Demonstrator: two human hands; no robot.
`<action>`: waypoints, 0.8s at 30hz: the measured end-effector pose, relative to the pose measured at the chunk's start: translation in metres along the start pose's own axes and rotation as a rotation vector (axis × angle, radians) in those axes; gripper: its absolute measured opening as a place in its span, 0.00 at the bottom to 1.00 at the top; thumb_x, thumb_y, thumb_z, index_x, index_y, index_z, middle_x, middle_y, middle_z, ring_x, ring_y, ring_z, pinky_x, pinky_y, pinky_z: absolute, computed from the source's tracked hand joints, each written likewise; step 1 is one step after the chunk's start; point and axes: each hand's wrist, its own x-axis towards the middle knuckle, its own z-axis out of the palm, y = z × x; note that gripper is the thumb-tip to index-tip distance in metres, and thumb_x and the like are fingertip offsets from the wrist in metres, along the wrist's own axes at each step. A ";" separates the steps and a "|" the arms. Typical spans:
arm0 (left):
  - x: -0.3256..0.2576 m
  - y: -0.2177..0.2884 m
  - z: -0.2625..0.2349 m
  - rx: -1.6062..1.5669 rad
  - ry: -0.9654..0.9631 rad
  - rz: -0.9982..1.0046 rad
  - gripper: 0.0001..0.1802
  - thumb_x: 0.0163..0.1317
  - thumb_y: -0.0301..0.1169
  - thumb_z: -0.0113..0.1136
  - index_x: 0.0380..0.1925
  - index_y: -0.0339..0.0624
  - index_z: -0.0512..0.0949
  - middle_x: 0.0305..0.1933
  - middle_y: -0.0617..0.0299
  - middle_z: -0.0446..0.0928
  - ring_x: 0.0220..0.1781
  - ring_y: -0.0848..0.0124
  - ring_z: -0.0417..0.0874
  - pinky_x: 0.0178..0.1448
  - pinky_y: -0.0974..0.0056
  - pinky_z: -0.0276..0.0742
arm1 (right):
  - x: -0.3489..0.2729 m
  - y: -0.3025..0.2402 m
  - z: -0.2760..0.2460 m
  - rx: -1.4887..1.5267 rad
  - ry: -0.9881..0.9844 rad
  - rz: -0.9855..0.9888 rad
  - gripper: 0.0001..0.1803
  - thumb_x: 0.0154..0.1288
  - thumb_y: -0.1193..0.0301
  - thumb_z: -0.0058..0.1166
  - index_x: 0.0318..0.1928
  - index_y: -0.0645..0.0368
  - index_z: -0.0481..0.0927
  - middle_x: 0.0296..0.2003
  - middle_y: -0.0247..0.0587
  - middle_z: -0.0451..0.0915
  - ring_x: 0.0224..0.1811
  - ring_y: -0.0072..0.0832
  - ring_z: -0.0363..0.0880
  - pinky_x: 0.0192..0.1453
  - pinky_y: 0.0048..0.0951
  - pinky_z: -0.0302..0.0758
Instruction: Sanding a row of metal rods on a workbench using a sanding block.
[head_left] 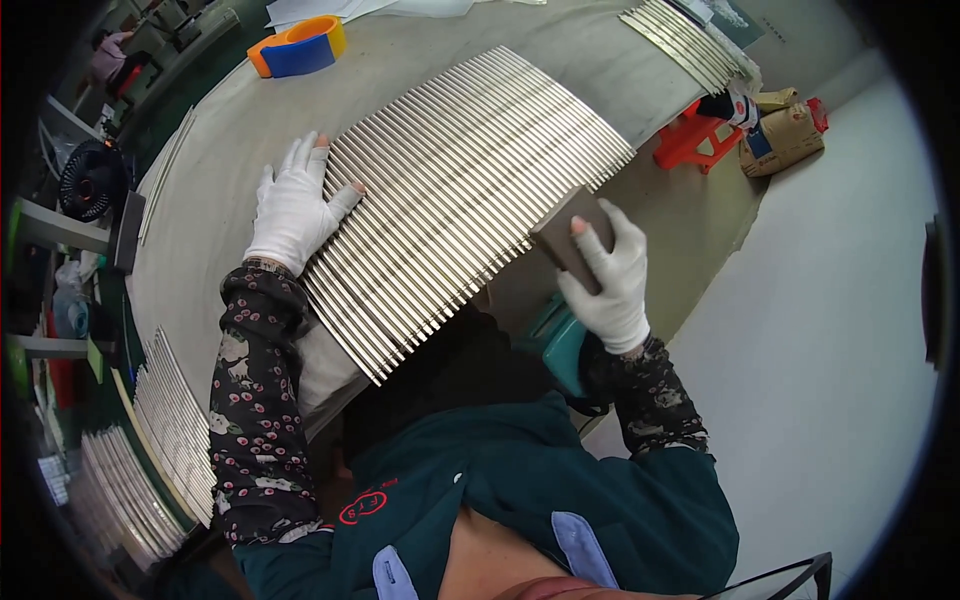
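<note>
"Quick, where are the rods?"

"Middle of the grey table, side by side in one wide sheet, near ends at the table's edge."

"Left hand?"

"White glove, a couple of bare fingertips. Fingers apart, laid against the sheet's left side, thumb over the outer rods. Not gripping anything."

"Right hand?"

"Same sort of glove. Clamped on a dark block, thumb one side, fingers the other. Block's at the near ends, toward the right. Touching them or just beside, can't tell from here."

"Sleeves?"

"Dark, flowered, both arms."

"Else on the table?"

"Orange-and-blue ring past the left hand, papers at the far edge, another bundle of rods far right."

"Around it?"

"Black fan on the left, more rods stacked lower left. Red stool and a brown sack on the right. Teal stool below the right hand, partly hidden."
</note>
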 end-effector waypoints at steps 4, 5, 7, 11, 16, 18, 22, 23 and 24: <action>0.002 0.001 -0.001 0.002 -0.001 0.003 0.45 0.60 0.63 0.47 0.69 0.43 0.57 0.73 0.54 0.54 0.75 0.61 0.54 0.76 0.49 0.44 | 0.008 0.031 -0.008 -0.257 0.125 0.235 0.30 0.43 0.75 0.65 0.52 0.58 0.77 0.50 0.53 0.73 0.43 0.48 0.76 0.47 0.44 0.74; 0.000 0.001 0.000 0.015 -0.015 0.002 0.45 0.60 0.63 0.47 0.69 0.43 0.57 0.73 0.54 0.55 0.75 0.61 0.54 0.76 0.49 0.44 | 0.009 0.003 -0.008 -0.062 0.065 0.111 0.31 0.42 0.74 0.66 0.53 0.56 0.76 0.50 0.53 0.72 0.43 0.48 0.76 0.47 0.44 0.74; -0.001 0.000 0.001 0.011 -0.012 0.008 0.45 0.60 0.62 0.48 0.69 0.43 0.57 0.73 0.54 0.55 0.75 0.61 0.54 0.76 0.49 0.44 | 0.008 -0.016 -0.009 0.120 0.011 -0.008 0.32 0.41 0.73 0.66 0.53 0.54 0.76 0.51 0.54 0.72 0.43 0.47 0.76 0.48 0.43 0.75; -0.002 -0.003 0.001 0.005 0.002 0.020 0.45 0.60 0.62 0.48 0.68 0.42 0.57 0.73 0.53 0.55 0.74 0.60 0.55 0.76 0.49 0.45 | 0.006 0.040 -0.009 -0.250 0.033 0.226 0.30 0.41 0.71 0.67 0.52 0.54 0.78 0.50 0.54 0.72 0.48 0.48 0.72 0.52 0.41 0.73; -0.003 -0.006 0.004 0.011 0.010 0.016 0.45 0.60 0.60 0.50 0.68 0.41 0.58 0.73 0.53 0.55 0.74 0.58 0.55 0.75 0.48 0.46 | 0.021 0.001 -0.021 -0.068 0.005 0.088 0.29 0.40 0.70 0.68 0.49 0.55 0.79 0.50 0.54 0.73 0.46 0.48 0.74 0.51 0.40 0.73; 0.000 -0.005 0.005 0.019 0.010 0.017 0.44 0.60 0.60 0.50 0.68 0.41 0.58 0.73 0.53 0.56 0.74 0.59 0.56 0.75 0.48 0.46 | 0.021 0.018 -0.016 -0.185 0.011 0.134 0.27 0.43 0.69 0.66 0.49 0.56 0.80 0.48 0.55 0.74 0.44 0.48 0.74 0.49 0.42 0.74; 0.000 -0.007 0.005 0.021 0.039 0.040 0.44 0.60 0.61 0.49 0.68 0.42 0.58 0.73 0.54 0.56 0.74 0.59 0.56 0.75 0.48 0.47 | 0.023 0.052 -0.024 -0.424 0.054 0.266 0.24 0.47 0.68 0.65 0.49 0.57 0.80 0.47 0.56 0.74 0.43 0.48 0.74 0.47 0.43 0.75; 0.000 -0.005 0.006 0.023 0.029 0.034 0.44 0.60 0.61 0.49 0.68 0.41 0.58 0.73 0.54 0.55 0.74 0.60 0.56 0.75 0.48 0.47 | 0.023 0.035 -0.024 -0.284 0.017 0.182 0.25 0.46 0.67 0.65 0.49 0.56 0.80 0.48 0.55 0.74 0.43 0.48 0.74 0.48 0.43 0.74; -0.001 -0.005 0.007 0.022 0.026 0.029 0.44 0.60 0.61 0.49 0.68 0.41 0.58 0.73 0.54 0.55 0.74 0.60 0.56 0.75 0.48 0.47 | 0.023 0.009 -0.023 -0.145 -0.019 0.098 0.25 0.45 0.66 0.66 0.49 0.55 0.80 0.49 0.55 0.73 0.44 0.47 0.75 0.49 0.42 0.74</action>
